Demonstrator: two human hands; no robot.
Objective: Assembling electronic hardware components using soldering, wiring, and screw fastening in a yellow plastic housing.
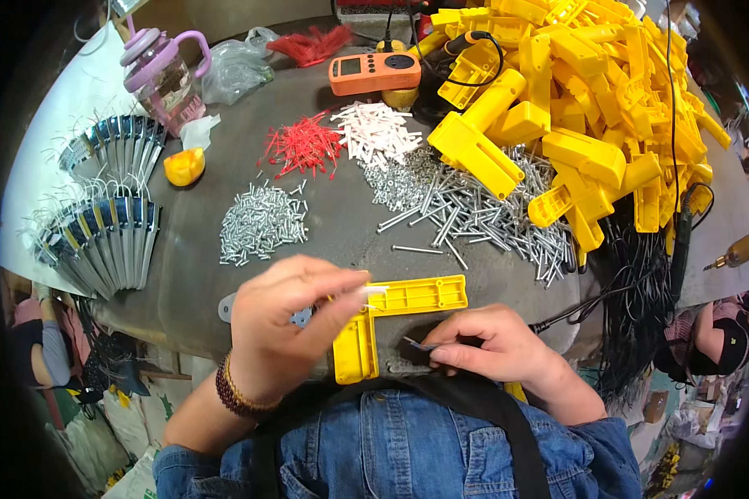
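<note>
the big heap of yellow plastic housings [591, 91] fills the far right of the grey table [183, 274], with long screws [474, 212] spread in front of it. at the near edge lies one l-shaped yellow housing [391, 320], stiff, light, best gripped along its long arm. the left hand [287, 328] hovers over it, fingers pinched shut on a thin white pin [376, 289]. the right hand [491, 341] rests curled beside it, pinching a small dark part [416, 343] that looks slippery and easy to drop.
</note>
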